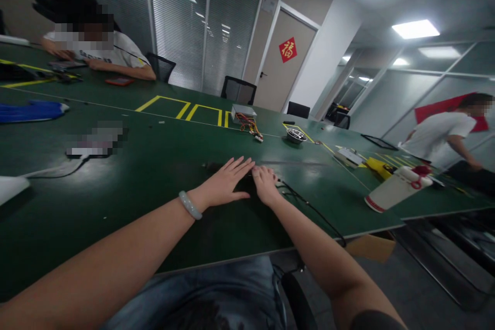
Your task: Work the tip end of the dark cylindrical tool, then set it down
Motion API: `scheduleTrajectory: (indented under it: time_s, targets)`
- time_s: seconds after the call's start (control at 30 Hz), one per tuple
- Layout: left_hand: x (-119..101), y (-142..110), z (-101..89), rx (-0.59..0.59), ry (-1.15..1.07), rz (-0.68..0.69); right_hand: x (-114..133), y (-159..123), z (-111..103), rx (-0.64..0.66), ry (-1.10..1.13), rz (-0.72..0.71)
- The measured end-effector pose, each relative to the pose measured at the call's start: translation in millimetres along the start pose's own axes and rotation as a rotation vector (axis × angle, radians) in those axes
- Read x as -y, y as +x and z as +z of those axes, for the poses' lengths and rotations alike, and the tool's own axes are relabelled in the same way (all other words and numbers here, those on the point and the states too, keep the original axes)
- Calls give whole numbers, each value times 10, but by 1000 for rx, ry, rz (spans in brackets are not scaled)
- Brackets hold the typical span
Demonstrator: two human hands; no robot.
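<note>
My left hand (228, 183), with a pale bangle (190, 205) at its wrist, lies palm down with its fingers stretched out. It rests over a dark object (212, 167) on the green table, most of it hidden beneath the hand. Close beside its fingertips, my right hand (265, 184) has its fingers curled down; what they hold is hidden. Black cables (305, 200) run from just beyond the right hand toward the table's front edge.
A metal box with coloured wires (243, 113) and a round metal part (296, 136) lie farther back. A white tumbler (396, 189) lies tilted at right. On the left are a phone (96, 140) and a blue item (31, 112). Two other people are nearby.
</note>
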State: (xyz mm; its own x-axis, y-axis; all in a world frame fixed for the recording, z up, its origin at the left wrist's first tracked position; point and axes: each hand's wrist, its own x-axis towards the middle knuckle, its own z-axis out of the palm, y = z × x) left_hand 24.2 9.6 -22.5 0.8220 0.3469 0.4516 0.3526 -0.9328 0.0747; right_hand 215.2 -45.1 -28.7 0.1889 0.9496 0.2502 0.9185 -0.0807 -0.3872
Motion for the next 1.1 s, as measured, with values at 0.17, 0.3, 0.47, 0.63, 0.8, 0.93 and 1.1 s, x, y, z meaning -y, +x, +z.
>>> scheduleTrajectory:
  time_s: [0.17,0.3,0.47,0.63,0.8,0.93,1.1]
  targets:
    - [65,-46,5,-47,33,-119,287,86,104,91,261,-222]
    - [123,-38,-19,-16,11,-175,132,27,-236,10,299,-279]
    - [149,-5,-19,27,11,-159,-180,-331,-669,97,-280,44]
    - [140,20,-70,44,1,-174,-236,-478,-714,179,-328,145]
    - [249,-32,-230,115,-52,-189,-253,-201,-714,180,-248,211]
    - [444,-151,-390,212,-170,-184,-298,94,-761,245,-166,194]
    - [483,-219,-504,230,-178,-179,-169,267,-684,362,-36,98]
